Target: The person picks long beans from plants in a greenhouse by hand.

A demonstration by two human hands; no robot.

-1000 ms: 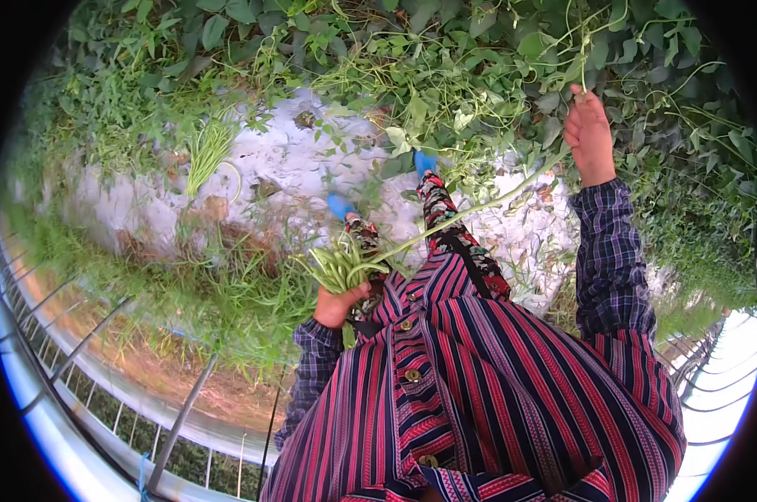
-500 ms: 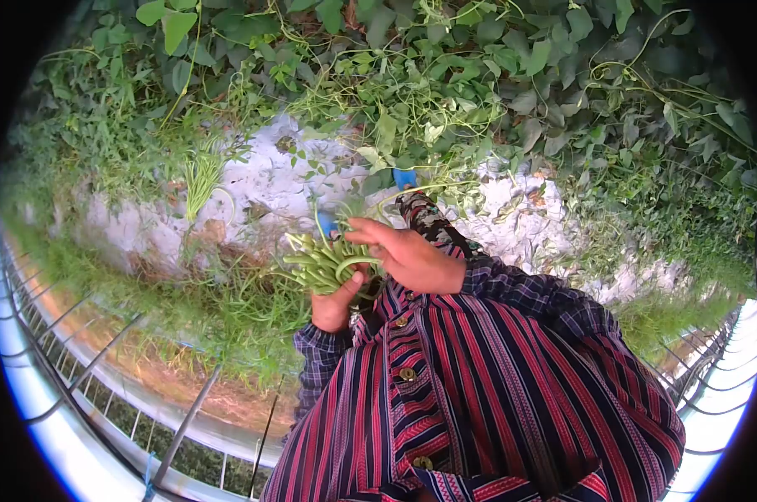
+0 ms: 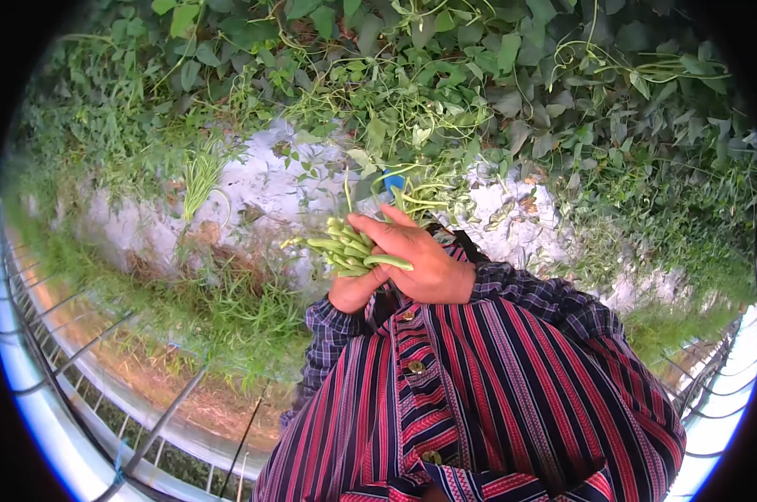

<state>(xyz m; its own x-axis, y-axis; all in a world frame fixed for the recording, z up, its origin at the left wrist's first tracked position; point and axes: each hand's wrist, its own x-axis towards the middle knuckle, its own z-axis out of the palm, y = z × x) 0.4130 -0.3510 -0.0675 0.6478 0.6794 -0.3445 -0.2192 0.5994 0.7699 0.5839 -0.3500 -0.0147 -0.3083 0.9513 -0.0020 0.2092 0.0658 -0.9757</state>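
Evidently, a gathering step is being carried out: both hands are meeting at a bundle of long green pods (image 3: 345, 247), which is being held in front of the striped shirt (image 3: 512, 376). The left hand (image 3: 353, 293) is clasping the bundle from below; the right hand (image 3: 424, 261) is lying across it, its closure remaining impossible to tell. The next move is probably calling for evening the ends under a firm left grip. The pods are looking slender and pale green, their ends fanning unevenly leftward, several lengths trailing near a blue shoe (image 3: 392, 180).
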